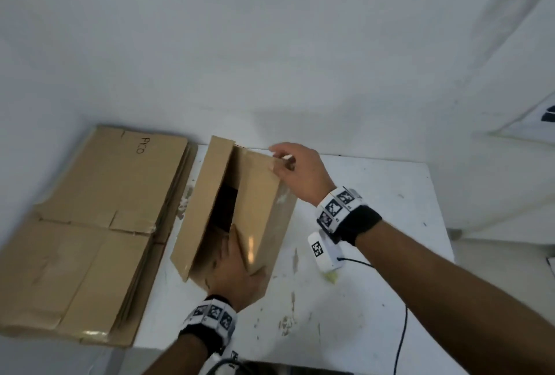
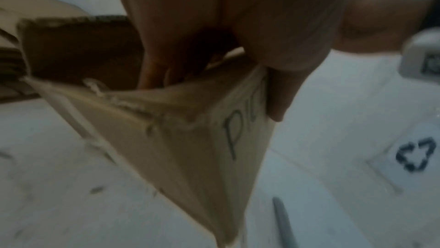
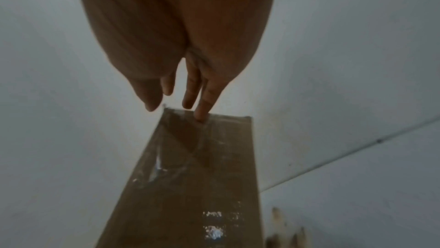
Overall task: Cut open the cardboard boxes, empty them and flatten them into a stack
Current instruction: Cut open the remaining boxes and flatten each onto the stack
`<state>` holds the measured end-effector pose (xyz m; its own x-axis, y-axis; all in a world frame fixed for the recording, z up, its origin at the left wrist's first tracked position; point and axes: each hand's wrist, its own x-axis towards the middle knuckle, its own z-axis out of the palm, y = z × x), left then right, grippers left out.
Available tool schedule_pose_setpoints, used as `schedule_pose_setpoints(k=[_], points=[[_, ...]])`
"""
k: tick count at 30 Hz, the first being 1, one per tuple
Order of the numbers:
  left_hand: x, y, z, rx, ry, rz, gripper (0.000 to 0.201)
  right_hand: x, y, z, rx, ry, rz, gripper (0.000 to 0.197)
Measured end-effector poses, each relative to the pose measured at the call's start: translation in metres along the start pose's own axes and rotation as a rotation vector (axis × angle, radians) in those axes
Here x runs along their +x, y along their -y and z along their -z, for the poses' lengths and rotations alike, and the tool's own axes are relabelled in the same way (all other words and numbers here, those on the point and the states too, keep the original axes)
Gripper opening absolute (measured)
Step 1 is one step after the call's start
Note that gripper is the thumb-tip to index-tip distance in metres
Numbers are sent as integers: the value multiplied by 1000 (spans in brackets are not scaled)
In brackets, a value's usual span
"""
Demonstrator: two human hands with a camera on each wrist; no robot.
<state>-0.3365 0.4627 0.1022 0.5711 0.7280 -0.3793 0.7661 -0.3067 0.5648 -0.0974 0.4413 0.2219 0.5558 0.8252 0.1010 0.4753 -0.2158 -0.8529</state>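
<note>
Our left hand [image 1: 232, 277] grips the near end of the open cardboard box [image 1: 258, 194] on the table [image 1: 375, 254]; our right hand's [image 1: 300, 173] straight fingers touch its far flap. It could slip sideways onto the flat stack [image 1: 90, 224].

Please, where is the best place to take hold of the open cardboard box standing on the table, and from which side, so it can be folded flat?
Probably grip the open box by its near end wall, coming from the near side, as the left hand does, fingers inside and thumb outside. The raised flaps leave that edge free. The right hand can steady the far edge from above.
</note>
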Motion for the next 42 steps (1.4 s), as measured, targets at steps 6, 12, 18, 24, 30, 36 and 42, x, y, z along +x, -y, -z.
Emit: schedule_pose_setpoints(k=[6, 12, 18, 24, 30, 36, 42], points=[[6, 4, 97, -700, 278, -115, 94, -23, -13, 16, 79, -189, -154, 38], [27, 34, 113, -1019, 414, 198, 65, -108, -132, -21, -499, 244, -821, 88], [41, 110, 97, -1046, 259, 404, 88, -180, -190, -87, -554, 231, -997, 54], [41, 118, 90, -768, 242, 400, 67, -161, -184, -81, -448, 104, -1014, 29], [34, 71, 56, -207, 534, 244, 52, -134, -148, -37, -28, -116, -952, 35], [63, 31, 82, -78, 622, -126, 10, -136, -93, 9, 583, -206, -802, 18], [169, 36, 103, 216, 182, -224, 120, -147, -68, 15, 542, -241, -759, 38]])
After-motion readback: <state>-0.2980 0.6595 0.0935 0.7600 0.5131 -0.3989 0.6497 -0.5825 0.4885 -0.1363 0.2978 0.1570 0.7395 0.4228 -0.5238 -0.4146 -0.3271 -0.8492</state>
